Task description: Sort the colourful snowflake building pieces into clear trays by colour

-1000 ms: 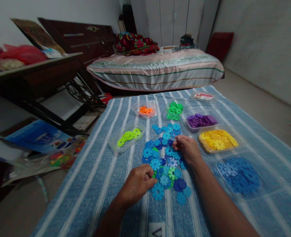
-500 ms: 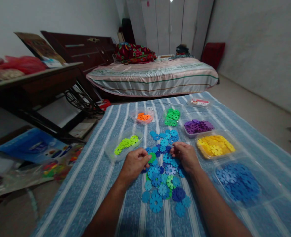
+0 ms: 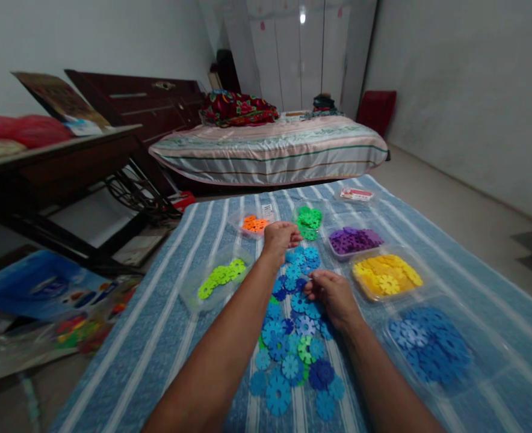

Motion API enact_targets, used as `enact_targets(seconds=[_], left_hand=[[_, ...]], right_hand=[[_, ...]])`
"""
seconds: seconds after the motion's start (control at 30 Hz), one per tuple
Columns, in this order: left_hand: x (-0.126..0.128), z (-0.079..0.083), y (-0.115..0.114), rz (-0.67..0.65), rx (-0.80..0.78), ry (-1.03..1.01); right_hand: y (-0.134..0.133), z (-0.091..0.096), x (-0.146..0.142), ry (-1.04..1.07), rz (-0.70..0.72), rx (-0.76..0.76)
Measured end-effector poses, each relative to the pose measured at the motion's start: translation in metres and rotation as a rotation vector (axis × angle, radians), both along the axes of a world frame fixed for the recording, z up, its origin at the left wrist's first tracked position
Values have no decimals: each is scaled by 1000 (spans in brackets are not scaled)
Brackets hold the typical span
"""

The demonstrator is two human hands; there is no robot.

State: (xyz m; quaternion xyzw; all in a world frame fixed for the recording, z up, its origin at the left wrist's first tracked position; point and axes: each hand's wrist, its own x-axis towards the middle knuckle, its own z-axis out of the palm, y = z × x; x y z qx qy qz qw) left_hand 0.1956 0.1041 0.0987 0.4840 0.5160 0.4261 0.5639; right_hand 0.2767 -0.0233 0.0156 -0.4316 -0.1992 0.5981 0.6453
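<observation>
A loose pile of blue snowflake-shaped discs (image 3: 288, 337), with a few green ones mixed in, lies on a blue striped cloth (image 3: 176, 337). My left hand (image 3: 280, 236) reaches far forward, fingers pinched together, right beside the clear tray of green discs (image 3: 310, 219). What it pinches is hidden. My right hand (image 3: 331, 294) rests on the far part of the pile, fingers curled onto the blue discs.
More clear trays ring the pile: orange (image 3: 253, 224), lime (image 3: 218, 276), purple (image 3: 354, 239), yellow (image 3: 386, 275), dark blue (image 3: 428, 344). A small packet (image 3: 355, 193) lies at the cloth's far edge. A bed (image 3: 270, 150) stands behind, a dark table (image 3: 67, 162) at left.
My left hand took a green disc from the near side of the pile and moved forward to the green tray. My right hand stayed on the pile.
</observation>
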Motion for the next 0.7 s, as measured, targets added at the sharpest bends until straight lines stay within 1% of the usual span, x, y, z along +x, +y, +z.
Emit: enact_targets(seconds=[0.07, 0.17, 0.27, 0.4, 0.5, 0.57, 0.63, 0.7], left_hand=[[-13, -12, -11, -64, 54, 104], [-41, -27, -32, -120, 107, 263], [-69, -32, -53, -163, 166, 403], [-98, -32, -82, -293, 284, 632], [-111, -35, -101, -378, 394, 827], [-117, -38, -110, -416, 439, 933], [-119, -41, -118, -413, 452, 1008], [-120, -43, -125, -374, 441, 1059]], right_hand=[[0, 0, 0, 0, 3, 1], [1, -1, 1, 0, 1, 1], [0, -2, 1, -1, 4, 1], [-1, -5, 3, -22, 11, 1], [-1, -6, 3, -45, 10, 3], [-1, -7, 3, -51, 9, 2], [-1, -7, 3, -53, 5, 3], [-1, -7, 3, -51, 4, 3]])
